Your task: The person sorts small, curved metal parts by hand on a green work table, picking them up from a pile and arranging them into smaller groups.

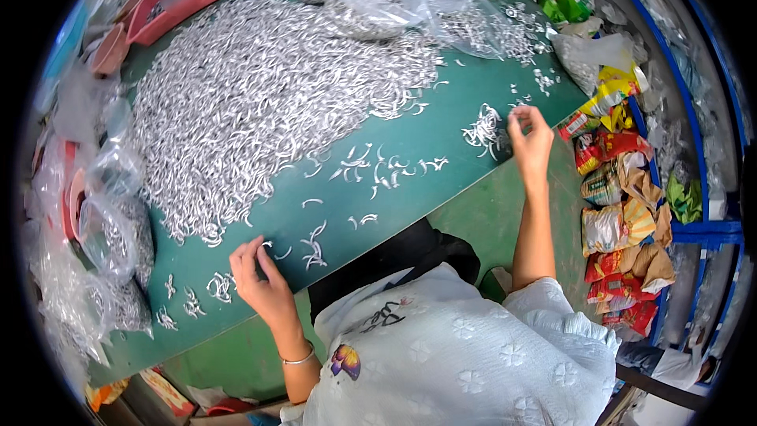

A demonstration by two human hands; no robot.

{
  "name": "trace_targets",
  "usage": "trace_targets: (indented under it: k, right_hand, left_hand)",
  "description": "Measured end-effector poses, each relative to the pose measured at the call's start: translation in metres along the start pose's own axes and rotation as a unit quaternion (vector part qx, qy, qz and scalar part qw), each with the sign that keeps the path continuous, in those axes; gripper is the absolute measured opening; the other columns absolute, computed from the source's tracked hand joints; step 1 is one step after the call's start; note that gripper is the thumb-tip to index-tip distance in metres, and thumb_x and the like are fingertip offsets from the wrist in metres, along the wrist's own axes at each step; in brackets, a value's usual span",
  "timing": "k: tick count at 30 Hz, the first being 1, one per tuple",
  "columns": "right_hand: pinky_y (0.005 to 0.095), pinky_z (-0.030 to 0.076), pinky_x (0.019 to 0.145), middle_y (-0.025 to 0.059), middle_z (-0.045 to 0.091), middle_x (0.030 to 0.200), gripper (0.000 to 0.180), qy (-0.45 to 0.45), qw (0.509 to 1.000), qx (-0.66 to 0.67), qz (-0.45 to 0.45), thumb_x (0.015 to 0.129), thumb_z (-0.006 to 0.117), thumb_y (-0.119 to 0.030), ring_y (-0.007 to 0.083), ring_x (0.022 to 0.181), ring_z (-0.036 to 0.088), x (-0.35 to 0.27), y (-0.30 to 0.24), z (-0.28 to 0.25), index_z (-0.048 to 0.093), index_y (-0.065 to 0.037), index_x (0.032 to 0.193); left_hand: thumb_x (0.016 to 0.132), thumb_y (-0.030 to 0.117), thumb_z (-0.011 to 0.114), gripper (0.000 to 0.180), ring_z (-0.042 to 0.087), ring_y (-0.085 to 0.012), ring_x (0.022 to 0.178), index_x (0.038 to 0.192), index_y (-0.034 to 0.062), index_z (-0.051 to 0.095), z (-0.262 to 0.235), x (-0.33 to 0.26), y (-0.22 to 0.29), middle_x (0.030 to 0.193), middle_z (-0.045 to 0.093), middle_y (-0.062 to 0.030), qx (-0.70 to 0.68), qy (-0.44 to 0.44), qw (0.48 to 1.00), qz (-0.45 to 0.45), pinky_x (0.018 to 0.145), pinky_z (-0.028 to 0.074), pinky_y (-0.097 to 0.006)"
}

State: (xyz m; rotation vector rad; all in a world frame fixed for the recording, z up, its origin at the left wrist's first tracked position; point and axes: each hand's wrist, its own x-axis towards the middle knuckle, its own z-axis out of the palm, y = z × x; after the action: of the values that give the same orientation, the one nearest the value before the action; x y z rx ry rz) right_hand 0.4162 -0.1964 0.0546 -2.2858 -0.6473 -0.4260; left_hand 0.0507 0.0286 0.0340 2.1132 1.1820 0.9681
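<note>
- Left hand (260,282): thumb and fingers part-curled, a silver curved piece (268,244) at the tips — whether gripped, I cannot tell.
- Right hand (531,142): fingers drawn narrow, beside a small pile (482,131) on the right; whether holding anything, I cannot tell.
- Big heap (236,102): silver pieces, left and far on the table (477,79).
- Pink tray (183,17), far left: grey pieces inside.
- Clear bag (367,8), far side: silver pieces within.
- Left bag (130,229): grey pieces, blurred by plastic — clutter beyond is cut off.
</note>
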Motion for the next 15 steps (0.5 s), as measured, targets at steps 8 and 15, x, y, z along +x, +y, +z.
trace_targets:
  k: [8, 15]
  right_hand:
    - [0.0368, 0.049, 0.067, 0.0133, 0.064, 0.087, 0.013, -0.056, 0.996, -0.06, -0.02, 0.081, 0.068, -0.001, 0.0265, 0.071, 0.06, 0.025, 0.065, -0.013, 0.067, 0.0, 0.094]
    - [0.0399, 0.045, 0.085, 0.011, 0.057, 0.11, 0.037, -0.021, 0.994, -0.051, -0.091, 0.076, 0.077, -0.014, 0.0305, 0.101, 0.053, 0.013, 0.067, -0.016, 0.066, -0.006, 0.111]
  left_hand:
    - [0.086, -0.009, 0.059, 0.016, 0.06, -0.027, 0.083, 0.099, -0.0008, 0.066, 0.021, 0.003, 0.038, 0.09, 0.059, -0.0129, -0.011, -0.045, 0.997, 0.066, 0.074, 0.048, -0.034]
    - [0.082, -0.008, 0.063, 0.016, 0.063, -0.0298, 0.08, 0.096, -0.001, 0.067, 0.085, 0.036, 0.125, 0.09, 0.063, -0.0155, -0.15, -0.243, 0.942, 0.174, 0.073, 0.05, -0.034]
